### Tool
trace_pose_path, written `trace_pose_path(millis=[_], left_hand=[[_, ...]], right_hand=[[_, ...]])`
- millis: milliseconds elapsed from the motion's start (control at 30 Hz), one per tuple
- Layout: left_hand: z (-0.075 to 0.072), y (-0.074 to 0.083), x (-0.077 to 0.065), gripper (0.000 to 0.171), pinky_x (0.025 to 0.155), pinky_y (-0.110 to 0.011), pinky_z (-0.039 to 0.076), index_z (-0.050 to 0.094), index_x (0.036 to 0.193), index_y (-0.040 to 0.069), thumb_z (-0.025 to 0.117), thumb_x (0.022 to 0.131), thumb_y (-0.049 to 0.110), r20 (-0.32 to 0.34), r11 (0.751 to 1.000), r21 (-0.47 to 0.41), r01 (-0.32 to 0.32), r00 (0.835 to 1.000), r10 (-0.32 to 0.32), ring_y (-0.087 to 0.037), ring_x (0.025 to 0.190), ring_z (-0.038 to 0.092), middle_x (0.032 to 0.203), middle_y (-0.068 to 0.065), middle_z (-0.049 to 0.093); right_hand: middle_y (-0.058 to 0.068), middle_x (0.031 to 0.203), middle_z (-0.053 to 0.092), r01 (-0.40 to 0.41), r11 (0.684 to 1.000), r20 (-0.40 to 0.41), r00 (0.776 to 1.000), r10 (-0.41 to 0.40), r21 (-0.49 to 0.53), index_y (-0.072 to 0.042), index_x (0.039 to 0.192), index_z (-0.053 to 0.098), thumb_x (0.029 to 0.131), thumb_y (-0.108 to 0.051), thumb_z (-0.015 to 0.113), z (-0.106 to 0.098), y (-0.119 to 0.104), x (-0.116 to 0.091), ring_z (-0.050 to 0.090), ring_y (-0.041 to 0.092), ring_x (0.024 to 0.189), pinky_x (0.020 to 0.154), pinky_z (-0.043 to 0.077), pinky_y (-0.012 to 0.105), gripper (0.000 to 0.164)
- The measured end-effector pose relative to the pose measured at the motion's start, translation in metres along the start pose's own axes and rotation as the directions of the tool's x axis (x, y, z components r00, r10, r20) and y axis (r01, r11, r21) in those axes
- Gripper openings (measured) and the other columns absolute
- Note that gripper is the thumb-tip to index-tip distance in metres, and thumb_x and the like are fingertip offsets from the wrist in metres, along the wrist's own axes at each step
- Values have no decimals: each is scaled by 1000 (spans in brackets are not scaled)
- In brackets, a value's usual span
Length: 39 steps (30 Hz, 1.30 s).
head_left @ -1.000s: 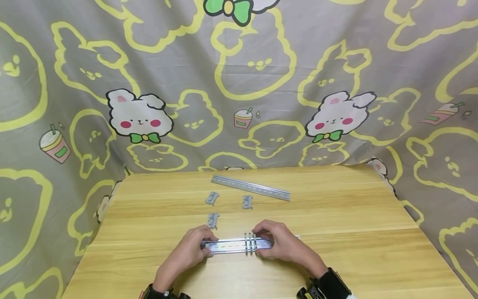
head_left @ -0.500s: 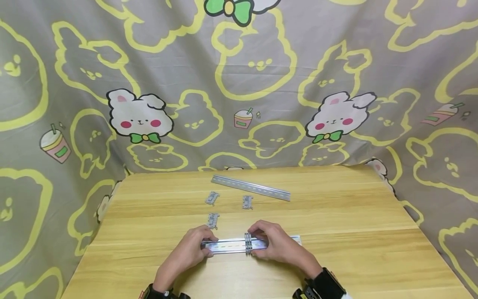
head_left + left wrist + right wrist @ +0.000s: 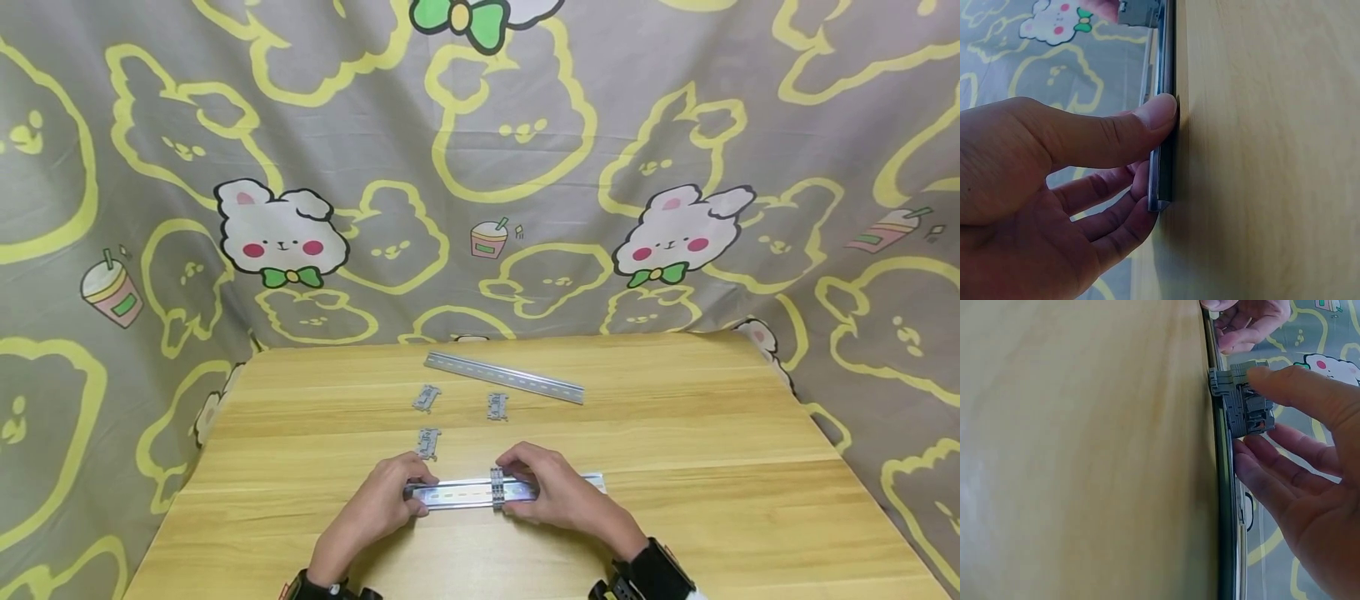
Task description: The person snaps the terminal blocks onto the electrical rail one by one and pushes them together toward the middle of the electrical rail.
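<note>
A metal DIN rail (image 3: 453, 494) lies across the front of the table, its slotted face up. My left hand (image 3: 386, 496) grips its left end; in the left wrist view the thumb presses one edge of the rail (image 3: 1163, 178) and the fingers lie along the other. Several grey terminal blocks (image 3: 497, 488) sit side by side across the rail near its middle. My right hand (image 3: 555, 487) holds them from the right, its thumb on one end of the blocks (image 3: 1250, 403) and its fingers at the far end. The rail's right end shows past the hand.
Beyond the hands lie three loose grey terminal blocks: a near-left one (image 3: 427, 443), a far-left one (image 3: 427, 397) and a right one (image 3: 497, 407). A second DIN rail (image 3: 504, 377) lies slantwise behind them. A patterned curtain (image 3: 480, 167) hangs at the table's back edge.
The right hand has moved left along the rail. The terminal blocks stood spaced apart a second ago and now sit pressed together. The left hand has stayed in place.
</note>
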<state>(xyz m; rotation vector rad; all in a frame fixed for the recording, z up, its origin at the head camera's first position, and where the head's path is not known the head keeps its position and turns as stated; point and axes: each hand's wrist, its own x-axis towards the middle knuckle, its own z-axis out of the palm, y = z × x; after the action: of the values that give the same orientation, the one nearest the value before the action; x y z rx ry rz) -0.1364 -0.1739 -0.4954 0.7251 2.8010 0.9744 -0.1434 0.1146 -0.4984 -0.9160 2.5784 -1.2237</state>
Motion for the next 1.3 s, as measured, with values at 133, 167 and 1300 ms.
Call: trace_pose_path(millis=[133,167,1300], left_hand=[[0,1,-1,28,77,-40,59,76,92,5,84,65,0,6,1000,-6,-5,1000,5,-19,85,65,97,-4,69],[0,1,-1,28,77,-40,59,76,92,5,84,65,1,7,1000,-8,-9,1000,9,-19,85,65,97,-4,69],[-7,-12,17,29,81,-42,58,75,96,4,81,68,-3,-20,999,-2,35,999,-36,-23,89,64,98,-6,69]], right_hand=[[4,119,64,4,1000,16,1000,-4,-6,-6,123,59,74,-21,84,-3,0,-2,62,19,109,95,53,34,57],[5,120,64,6,1000,18,1000,-6,-13,-5,124,59,74,-22,84,-4,0,-3,62,19,110,95,53,35,58],[4,101,63,-5,948,-10,1000,2,-319,-4,107,72,80,-10,77,-60,40,-29,61,18,89,76,57,39,28]])
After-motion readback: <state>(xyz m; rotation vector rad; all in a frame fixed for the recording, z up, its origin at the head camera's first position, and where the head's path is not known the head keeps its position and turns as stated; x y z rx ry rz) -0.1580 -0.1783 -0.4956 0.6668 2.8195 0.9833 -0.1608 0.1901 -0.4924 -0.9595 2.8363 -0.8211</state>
